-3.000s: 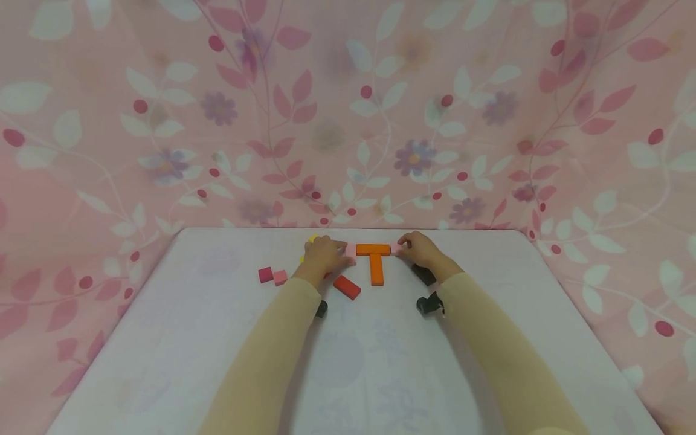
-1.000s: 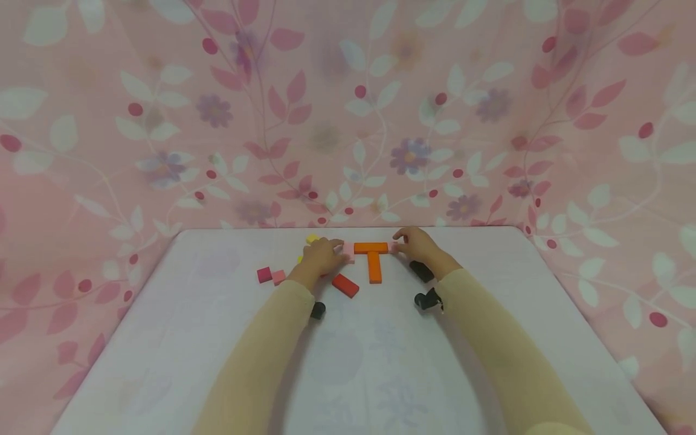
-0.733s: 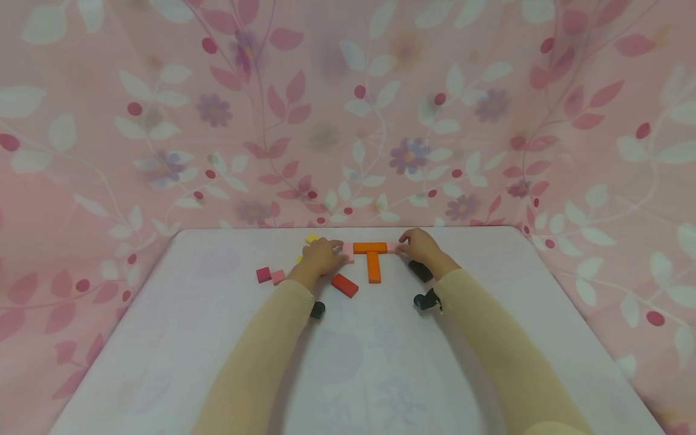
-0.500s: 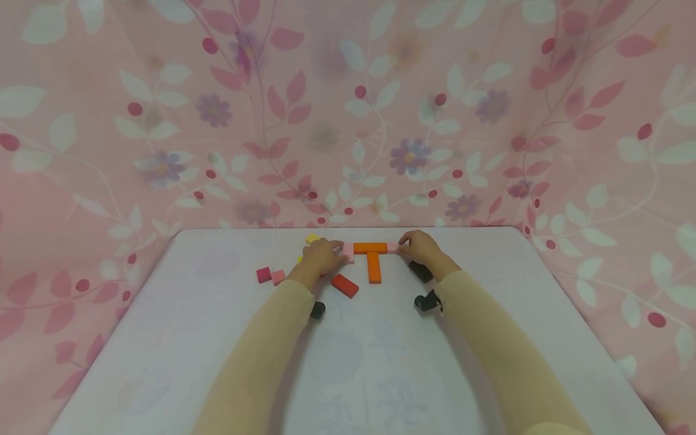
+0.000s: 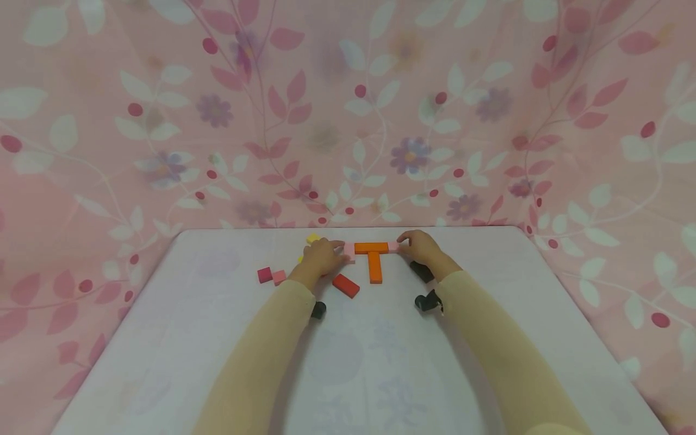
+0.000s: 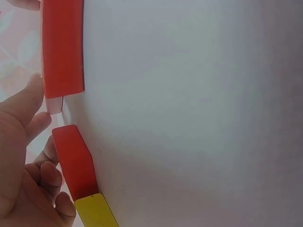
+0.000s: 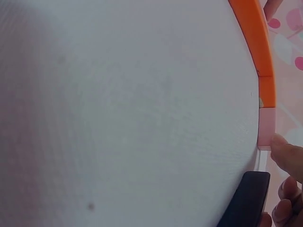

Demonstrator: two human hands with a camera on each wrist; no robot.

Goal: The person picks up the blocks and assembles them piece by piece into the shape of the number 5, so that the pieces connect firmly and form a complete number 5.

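Head cam, w/ 12 o'clock pointing at the flowery cloth (image 5: 337,121): an orange bar (image 5: 371,248) is lying across the tabletop (image 5: 348,374), and an orange stem (image 5: 375,269) is running off it at 6, so I'm seeing a T. At the bar's 9 o'clock end the L pink block (image 5: 350,249) is sitting; at 3, the R pink block (image 5: 393,247) is butting up to it. L hand (image 5: 321,256) is reaching round the first from 9, thumb & index apart; R hand (image 5: 423,248) is touching the second's outer end. Re grip: from here I can't tell, either side, if it's pinching or just pressing.

As I'm judging it, the job is squaring up this row. I'd be pressing both ends evenly along the 9–3 line, L bracing while R is nudging, tips low so nothing's tipping. Too much push frm one side & the bar might be sliding off the stem.

Also I'd be minding clearance: a red block (image 5: 345,286) is lying at the stem's 8 o'clock, a dark block (image 5: 421,272) is lying at R hand's 6, & L wrist cam is showing another red block (image 6: 75,161) right by the curled fingers.
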